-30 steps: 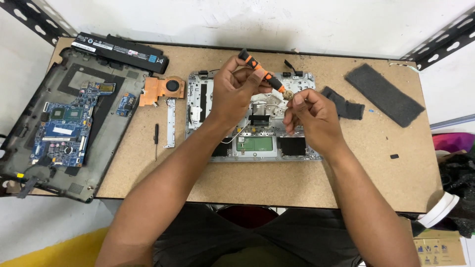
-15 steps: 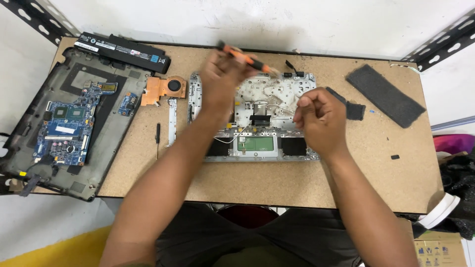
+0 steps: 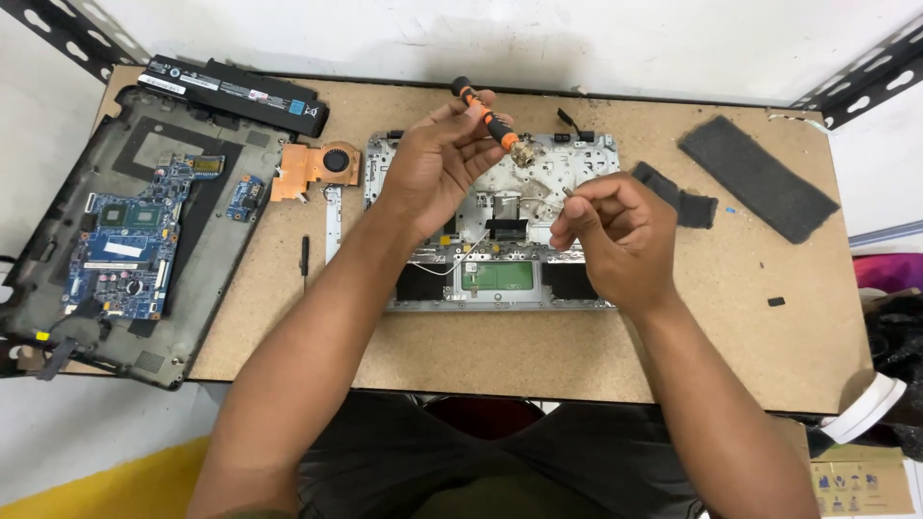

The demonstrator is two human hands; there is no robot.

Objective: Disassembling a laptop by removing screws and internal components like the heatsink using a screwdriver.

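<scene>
Left hand (image 3: 433,173) fingers pinching orange-and-black slim screwdriver (image 3: 486,117), held above far edge of silver opened laptop chassis (image 3: 500,279). Long axis diagonal: handle end far-left, tip near-right, pointing down toward right hand (image 3: 611,231). Right fingers pressed together, pinching something too small to tell. Both over chipboard bench (image 3: 673,356).

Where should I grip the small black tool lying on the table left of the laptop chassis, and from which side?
Grip the small black tool around the middle of its thin shaft, coming straight down from above. It lies flat on the table, pointing towards and away from the person, with bare board either side, so fingers would probably close best across it from left and right. The left forearm passes close on its right.
</scene>
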